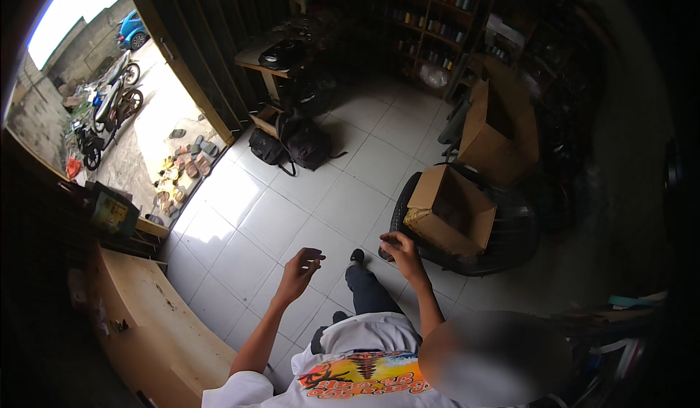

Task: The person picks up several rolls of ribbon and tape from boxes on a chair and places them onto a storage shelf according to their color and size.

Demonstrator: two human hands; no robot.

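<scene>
Both my arms are raised in front of my body, over the white tiled floor (343, 207). My left hand (300, 271) is held up with its fingers loosely bent and apart, and nothing shows in it. Level with it on the right, my right hand (401, 250) has half-curled fingers with a gap to the thumb, also without anything visible in it. Nearest to the right hand is an open cardboard box (456, 215) resting on a large black basket-like holder (510, 233); hand and box look apart.
Behind that box stands another open carton (503, 127). Bags (302, 142) lie on the floor ahead, near a small table (273, 65). Shelves of thread spools (437, 25) stand farther back. A wooden counter (164, 298) is at left, shoes (182, 167) outside the doorway. A blur covers the lower right.
</scene>
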